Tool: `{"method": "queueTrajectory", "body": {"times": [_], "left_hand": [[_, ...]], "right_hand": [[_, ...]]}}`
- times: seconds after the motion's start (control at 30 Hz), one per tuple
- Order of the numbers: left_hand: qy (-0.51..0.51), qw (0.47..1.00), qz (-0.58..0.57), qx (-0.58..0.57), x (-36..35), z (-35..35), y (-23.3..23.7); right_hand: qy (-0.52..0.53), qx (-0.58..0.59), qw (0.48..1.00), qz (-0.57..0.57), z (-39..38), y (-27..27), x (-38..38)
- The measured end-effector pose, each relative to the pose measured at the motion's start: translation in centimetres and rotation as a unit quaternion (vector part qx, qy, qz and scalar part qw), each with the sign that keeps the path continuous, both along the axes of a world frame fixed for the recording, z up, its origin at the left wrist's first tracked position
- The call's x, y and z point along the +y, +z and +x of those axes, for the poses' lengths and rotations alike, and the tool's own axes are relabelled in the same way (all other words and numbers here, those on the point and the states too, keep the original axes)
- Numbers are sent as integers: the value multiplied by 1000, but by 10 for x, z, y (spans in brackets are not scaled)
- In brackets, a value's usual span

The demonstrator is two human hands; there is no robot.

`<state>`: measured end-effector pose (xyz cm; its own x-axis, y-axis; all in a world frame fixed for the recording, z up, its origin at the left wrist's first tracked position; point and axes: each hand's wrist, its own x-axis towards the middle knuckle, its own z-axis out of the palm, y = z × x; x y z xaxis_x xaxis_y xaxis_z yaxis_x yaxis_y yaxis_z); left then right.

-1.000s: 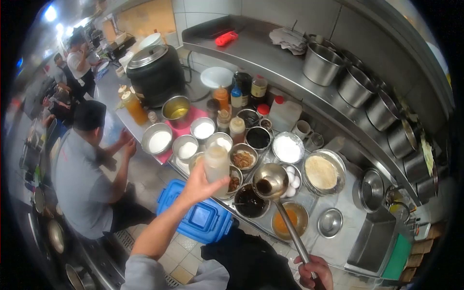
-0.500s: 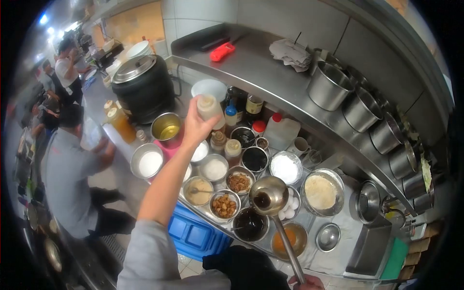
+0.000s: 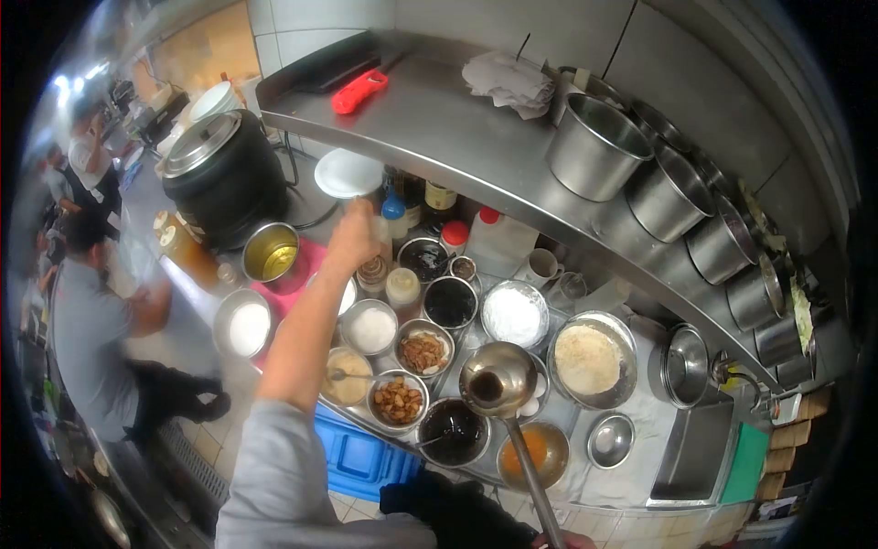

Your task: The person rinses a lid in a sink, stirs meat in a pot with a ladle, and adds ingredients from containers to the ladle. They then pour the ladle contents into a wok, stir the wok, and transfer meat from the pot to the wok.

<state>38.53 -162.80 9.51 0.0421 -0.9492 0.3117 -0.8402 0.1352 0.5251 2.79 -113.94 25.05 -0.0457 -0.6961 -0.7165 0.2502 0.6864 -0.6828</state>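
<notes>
My left hand reaches in among the bottles at the back of the counter. Its fingers are closed around the top of a pale squeeze bottle, mostly hidden behind the hand. Right beside it stand another squeeze bottle and a blue-capped bottle. At the bottom edge, my right hand is only partly visible, closed on the handle of a metal ladle. The ladle's bowl, with a little dark liquid in it, hangs over the bowls near the eggs.
Bowls of nuts, dark sauce, white powder and beaten egg crowd the counter. A steel shelf with metal pots runs above. At left are a black soup kettle and a co-worker.
My left hand has lowered the raised squeeze bottle down among the other bottles. The view has shifted, and the ladle stays over the bowls in my right hand.
</notes>
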Motion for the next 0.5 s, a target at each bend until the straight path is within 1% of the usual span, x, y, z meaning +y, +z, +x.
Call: {"method": "queueTrajectory", "body": {"times": [0.07, 0.1, 0.17, 0.2, 0.23, 0.3, 0.37, 0.4, 0.43, 0.47, 0.5], "left_hand": [[-13, 996, 82, 25, -1, 4, 12], [-8, 996, 81, 24, 6, 6, 16], [3, 994, -81, 69, 43, 9, 40], [30, 990, -88, 109, 65, 8, 45], [42, 990, -90, 103, 93, 8, 48], [30, 951, -211, 223, 163, 4, 45], [56, 958, -226, 165, 241, 11, 13], [79, 951, -209, 211, 287, 6, -3], [91, 968, -206, 106, 331, 14, -32], [125, 966, -116, 192, 386, 6, -47], [152, 967, -109, 170, 439, 9, -83]], "right_hand": [[4, 11, 1000, 7, -5, 0, 0], [15, 4, 1000, -1, -11, -5, 2], [44, -8, 999, -12, -22, -9, 3], [48, -22, 998, -21, -25, -10, 1], [55, -36, 997, -28, -28, -10, 1], [79, -42, 996, -24, -37, -10, 3], [106, -45, 993, -20, -47, -12, 7], [126, -49, 991, -21, -51, -13, 7], [154, -57, 986, -22, -52, -15, 3], [175, -73, 981, -29, -50, -4, 2], [223, -90, 970, -34, -53, -10, 7]]}}
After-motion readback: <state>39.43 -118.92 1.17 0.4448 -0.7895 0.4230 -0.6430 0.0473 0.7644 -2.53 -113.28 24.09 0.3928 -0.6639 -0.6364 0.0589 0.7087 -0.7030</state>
